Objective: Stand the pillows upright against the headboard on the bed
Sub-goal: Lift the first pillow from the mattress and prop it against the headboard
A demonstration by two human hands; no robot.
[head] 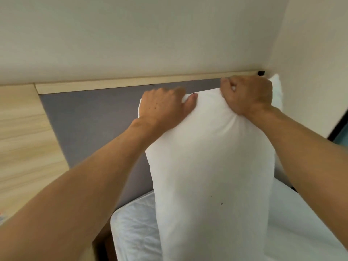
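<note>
A long white pillow (211, 166) stands on end on the bed, its top edge level with the upper part of the grey padded headboard (90, 121). My left hand (162, 106) grips the pillow's top left corner. My right hand (246, 95) is clenched on the top right corner. Behind my right hand, a second white pillow (277, 91) shows as a narrow strip upright in the corner against the wall. The rest of that pillow is hidden.
The mattress (135, 230) with a quilted white cover lies below. A wooden rail (131, 83) tops the headboard, and a light wood panel (22, 138) flanks it on the left. The side wall (310, 72) closes in on the right.
</note>
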